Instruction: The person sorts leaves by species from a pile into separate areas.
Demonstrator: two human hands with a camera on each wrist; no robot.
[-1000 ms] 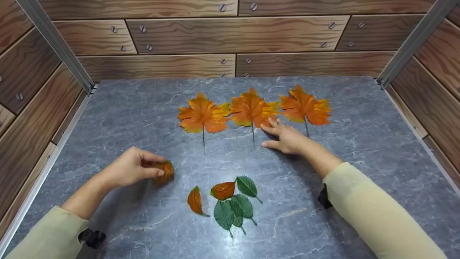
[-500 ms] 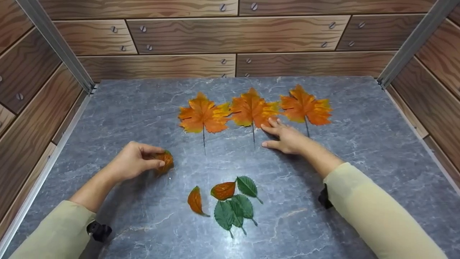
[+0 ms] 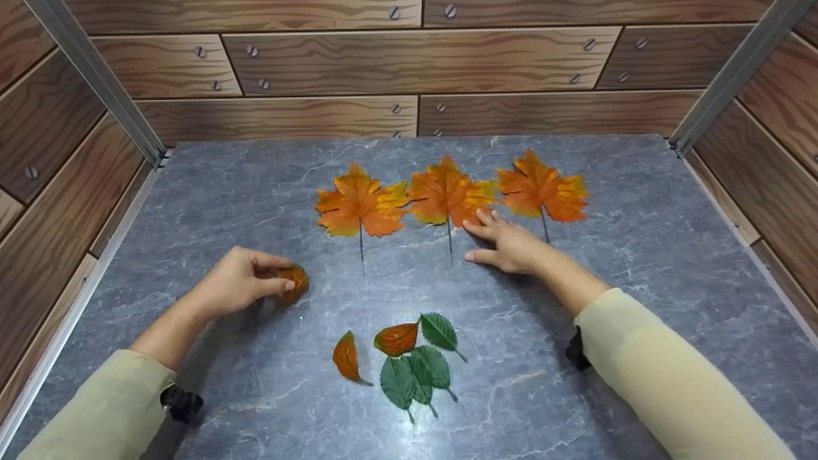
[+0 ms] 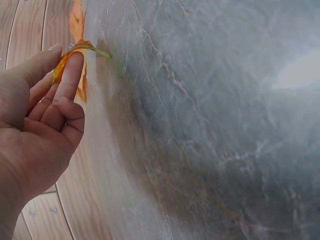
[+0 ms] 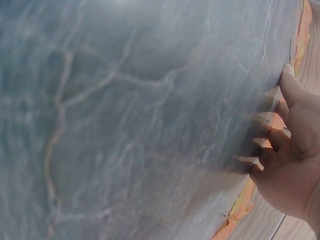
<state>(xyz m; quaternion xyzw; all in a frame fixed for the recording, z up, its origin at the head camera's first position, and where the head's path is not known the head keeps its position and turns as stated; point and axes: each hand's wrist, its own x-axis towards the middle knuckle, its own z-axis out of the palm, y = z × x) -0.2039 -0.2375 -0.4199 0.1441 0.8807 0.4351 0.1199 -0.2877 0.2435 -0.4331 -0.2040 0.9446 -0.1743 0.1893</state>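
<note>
My left hand [image 3: 239, 281] pinches a small orange-brown leaf [image 3: 296, 286] between thumb and fingers, left of the middle of the table. In the left wrist view that leaf [image 4: 86, 45] shows a green stem pointing away from the fingertips. My right hand [image 3: 510, 246] rests with spread fingers by the lower right edge of the middle maple leaf [image 3: 447, 191]. To either side of it lie a left maple leaf [image 3: 361, 203] and a right maple leaf [image 3: 542, 188], all three orange-yellow with dark stems toward me.
Nearer to me lie a curled orange-brown leaf [image 3: 346, 358], another orange-brown leaf [image 3: 396, 338] and several green leaves [image 3: 397, 382], some overlapping. The grey marbled table [image 3: 223, 191] is bordered by wood-patterned walls [image 3: 409, 61] at the back and sides.
My left hand has moved slightly away from me, toward the back, with the orange-brown leaf still pinched. The right hand and the leaves on the table stay where they were.
</note>
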